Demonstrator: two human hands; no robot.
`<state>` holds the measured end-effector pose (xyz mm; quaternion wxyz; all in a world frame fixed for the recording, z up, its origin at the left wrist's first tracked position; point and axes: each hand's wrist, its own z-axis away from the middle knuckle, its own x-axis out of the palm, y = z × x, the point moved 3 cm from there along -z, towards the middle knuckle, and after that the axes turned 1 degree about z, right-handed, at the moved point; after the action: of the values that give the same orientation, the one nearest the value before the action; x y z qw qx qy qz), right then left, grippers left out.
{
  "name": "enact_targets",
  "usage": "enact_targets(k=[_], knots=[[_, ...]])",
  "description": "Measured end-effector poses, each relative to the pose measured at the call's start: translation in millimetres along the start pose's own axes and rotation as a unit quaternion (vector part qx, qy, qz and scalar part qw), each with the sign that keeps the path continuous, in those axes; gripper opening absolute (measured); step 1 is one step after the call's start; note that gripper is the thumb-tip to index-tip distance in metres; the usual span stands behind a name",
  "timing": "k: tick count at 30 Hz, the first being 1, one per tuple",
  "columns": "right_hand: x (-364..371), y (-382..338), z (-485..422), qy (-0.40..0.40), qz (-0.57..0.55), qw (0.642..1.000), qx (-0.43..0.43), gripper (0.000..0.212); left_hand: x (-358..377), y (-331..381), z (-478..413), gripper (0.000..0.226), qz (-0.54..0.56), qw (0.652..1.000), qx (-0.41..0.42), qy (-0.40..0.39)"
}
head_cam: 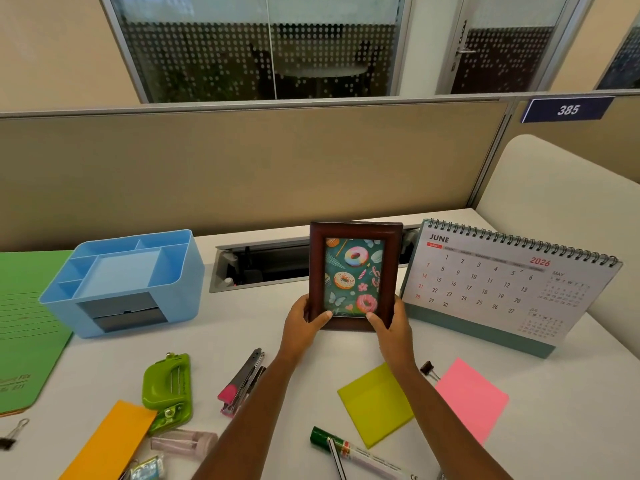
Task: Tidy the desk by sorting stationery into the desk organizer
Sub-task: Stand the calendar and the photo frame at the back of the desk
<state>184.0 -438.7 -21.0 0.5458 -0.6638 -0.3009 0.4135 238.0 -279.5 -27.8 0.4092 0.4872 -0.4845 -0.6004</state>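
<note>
Gripping the dark brown wooden picture frame upright by its lower corners, left hand and right hand pinch it beside the empty light-blue plastic desk organizer.

Open tabletop lies between the blue organizer and the picture frame; I log it as the passable lane. The organizer's compartments are open from above. The frame is held upright mid-desk by the left grip and right grip. The calendar stands just beside it and blocks the right. The partition closes the rear. The near strip is cluttered: hole punch, stapler, yellow sticky pad, marker. A green folder flanks the organizer's left.
</note>
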Motion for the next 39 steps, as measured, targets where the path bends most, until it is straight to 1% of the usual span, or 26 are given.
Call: enact_targets(k=[6,12,15,21,24,26,28,29,30,32,35,37,39], knots=[[-8,8,10,0.001,0.014,0.999,0.041,0.065,-5,-6,7,0.047,0.007,1.0,0.0,0.007],[-14,10,27,0.01,0.015,0.997,0.08,0.073,-7,-14,22,0.057,-0.011,0.999,-0.008,0.031],[-15,9,40,0.015,0.013,0.996,0.091,0.073,-9,-17,33,0.056,-0.016,0.999,-0.012,0.048],[-20,7,64,-0.016,0.026,0.993,0.114,0.064,-14,-21,60,0.047,-0.04,0.997,-0.011,0.063],[-21,4,75,-0.039,0.104,0.99,0.085,0.058,-13,-20,75,0.044,-0.067,0.996,-0.007,0.06],[-20,3,85,-0.066,0.191,0.977,0.063,0.055,-13,-18,82,0.042,-0.091,0.994,-0.01,0.051],[-17,0,99,-0.086,0.338,0.937,0.003,0.047,-15,-15,90,0.04,-0.099,0.994,-0.019,0.037],[-15,1,103,-0.075,0.398,0.913,-0.042,0.043,-18,-13,94,0.038,-0.101,0.994,-0.022,0.034],[-13,6,105,-0.071,0.427,0.899,-0.067,0.041,-23,-10,99,0.035,-0.107,0.993,-0.016,0.037],[-9,17,108,-0.074,0.45,0.886,-0.078,0.036,-34,-3,116,0.029,-0.13,0.989,0.021,0.067],[-8,18,108,-0.089,0.48,0.868,-0.089,0.034,-52,5,145,0.022,-0.151,0.976,0.083,0.134],[-10,19,107,-0.102,0.5,0.855,-0.093,0.027,-66,7,159,0.02,-0.182,0.966,0.105,0.152],[-10,24,106,-0.139,0.498,0.853,-0.071,0.052,-84,10,168,0.022,-0.221,0.953,0.128,0.164]])
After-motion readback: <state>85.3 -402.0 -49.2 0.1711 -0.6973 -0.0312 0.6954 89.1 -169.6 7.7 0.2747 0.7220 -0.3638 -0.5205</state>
